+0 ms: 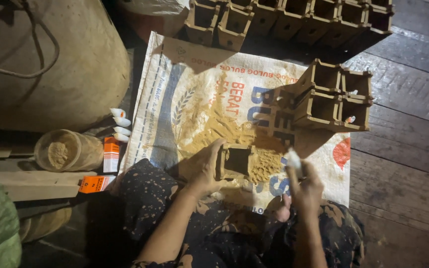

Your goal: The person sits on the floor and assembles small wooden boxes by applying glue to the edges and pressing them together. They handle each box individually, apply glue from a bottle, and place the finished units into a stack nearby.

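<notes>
I sit on a wooden floor with a printed woven sack (194, 94) spread before my knees. My left hand (205, 167) grips the side of a small square brown clay-like box (236, 162) that stands on a pile of tan powder (224, 131) on the sack. My right hand (304, 186) is closed around a small white piece (294, 161), held just right of the box. A cluster of similar open boxes (334, 94) rests on the sack's far right.
A long row of the same brown boxes (294, 20) lies at the top. At left are a big tan sack (50, 64), a clear jar of powder (68, 150), two orange cartons (110, 154), several white cone-shaped pieces (120, 124) and a plank (31, 183).
</notes>
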